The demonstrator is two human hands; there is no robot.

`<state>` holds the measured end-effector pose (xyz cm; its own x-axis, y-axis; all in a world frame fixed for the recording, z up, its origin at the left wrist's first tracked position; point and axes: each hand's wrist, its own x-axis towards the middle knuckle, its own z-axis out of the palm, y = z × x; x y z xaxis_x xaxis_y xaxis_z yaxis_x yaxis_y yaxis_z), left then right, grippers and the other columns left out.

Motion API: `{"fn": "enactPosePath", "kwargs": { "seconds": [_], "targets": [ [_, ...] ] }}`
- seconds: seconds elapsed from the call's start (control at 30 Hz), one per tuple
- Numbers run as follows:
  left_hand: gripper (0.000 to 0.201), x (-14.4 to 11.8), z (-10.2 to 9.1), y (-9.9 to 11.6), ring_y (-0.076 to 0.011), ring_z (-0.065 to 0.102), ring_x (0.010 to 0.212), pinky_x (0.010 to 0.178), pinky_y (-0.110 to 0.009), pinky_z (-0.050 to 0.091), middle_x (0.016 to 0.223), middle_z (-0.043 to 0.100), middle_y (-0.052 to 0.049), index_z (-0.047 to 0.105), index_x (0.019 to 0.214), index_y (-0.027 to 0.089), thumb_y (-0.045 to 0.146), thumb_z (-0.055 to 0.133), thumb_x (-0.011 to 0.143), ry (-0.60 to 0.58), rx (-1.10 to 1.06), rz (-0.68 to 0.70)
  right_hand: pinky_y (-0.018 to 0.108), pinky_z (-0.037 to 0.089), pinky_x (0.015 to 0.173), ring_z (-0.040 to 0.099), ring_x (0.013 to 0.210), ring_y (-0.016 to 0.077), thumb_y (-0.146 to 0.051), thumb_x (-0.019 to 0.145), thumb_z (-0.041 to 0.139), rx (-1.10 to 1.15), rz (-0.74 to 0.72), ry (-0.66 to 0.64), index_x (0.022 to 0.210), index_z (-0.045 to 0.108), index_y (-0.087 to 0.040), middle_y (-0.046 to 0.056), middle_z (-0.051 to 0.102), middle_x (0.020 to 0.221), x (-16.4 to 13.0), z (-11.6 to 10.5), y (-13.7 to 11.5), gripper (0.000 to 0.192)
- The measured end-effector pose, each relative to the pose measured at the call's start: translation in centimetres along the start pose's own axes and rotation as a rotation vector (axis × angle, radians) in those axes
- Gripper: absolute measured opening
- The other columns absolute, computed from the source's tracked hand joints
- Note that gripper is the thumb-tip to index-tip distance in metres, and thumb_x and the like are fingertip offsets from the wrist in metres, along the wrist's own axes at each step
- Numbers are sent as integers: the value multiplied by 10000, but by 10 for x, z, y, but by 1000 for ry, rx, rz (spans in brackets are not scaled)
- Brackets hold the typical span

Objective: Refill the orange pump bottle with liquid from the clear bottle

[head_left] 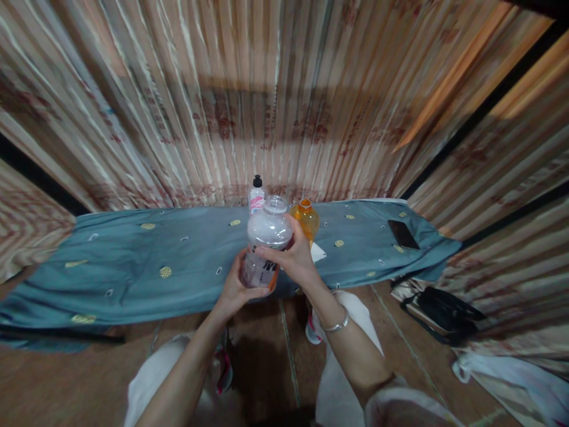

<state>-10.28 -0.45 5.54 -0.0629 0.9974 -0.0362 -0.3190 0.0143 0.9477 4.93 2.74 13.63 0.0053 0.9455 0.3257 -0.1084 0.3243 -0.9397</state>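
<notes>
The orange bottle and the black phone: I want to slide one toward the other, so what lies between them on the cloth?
In the head view, only the blue cloth with small printed motifs lies between the orange bottle and the black phone.

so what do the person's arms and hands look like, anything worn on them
Both forearms are bare, with no gloves or rings that can be made out. The right arm has a thin silver bracelet at the wrist and a light-coloured sleeve pushed up near the elbow. The left hand and right hand are bare.

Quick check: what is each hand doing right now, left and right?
Left hand: closed around the lower part of the clear bottle.
Right hand: closed on the same bottle, gripping its side higher up.
</notes>
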Motion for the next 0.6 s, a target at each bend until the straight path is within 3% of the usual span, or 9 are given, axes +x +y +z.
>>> {"fn": "enactPosePath", "kwargs": {
  "seconds": [0.1,0.2,0.33,0.37,0.47,0.6],
  "targets": [
    [978,4,-6,2,-317,621,1241,1056,-410,477,1203,714,-64,594,1290,272,150,968,395,27,-168,40,417,546,1043,679,1121,266,-508,512,940,44,-18,64,1302,549,-200,90,700,1230,6,5,-13,933],
    [801,3,-3,1,-323,568,1327,1086,-448,464,1272,700,-59,612,1274,289,366,935,545,12,-394,-36,411,536,1070,670,1163,262,-521,525,933,69,-43,97,1342,526,-213,88,689,1276,13,11,-23,964],
    [691,-4,12,5,-393,686,1137,913,-602,557,1247,718,-157,619,1314,213,664,665,793,-80,-451,-188,400,538,1071,668,1172,262,-503,527,937,79,-48,87,1355,518,-205,91,683,1290,18,20,-25,974],
    [666,-4,15,7,-369,720,1060,853,-562,590,1211,732,-158,608,1329,209,667,595,846,-70,-472,-205,399,539,1068,670,1167,260,-503,534,934,77,-45,77,1363,514,-203,90,684,1285,18,22,-23,976],
    [548,-3,21,15,-281,757,797,632,-376,614,994,767,-156,614,1309,160,556,464,961,124,-607,-313,392,527,1082,657,1190,255,-524,554,928,50,-34,52,1411,481,-200,92,675,1301,16,26,-13,1020],
    [511,3,19,20,-251,745,699,523,-302,579,900,760,-136,592,1333,154,486,387,1003,167,-641,-345,412,469,1154,586,1324,270,-570,610,905,-9,-36,-50,1515,379,-207,118,606,1425,11,19,-5,1108]
  ]
}}
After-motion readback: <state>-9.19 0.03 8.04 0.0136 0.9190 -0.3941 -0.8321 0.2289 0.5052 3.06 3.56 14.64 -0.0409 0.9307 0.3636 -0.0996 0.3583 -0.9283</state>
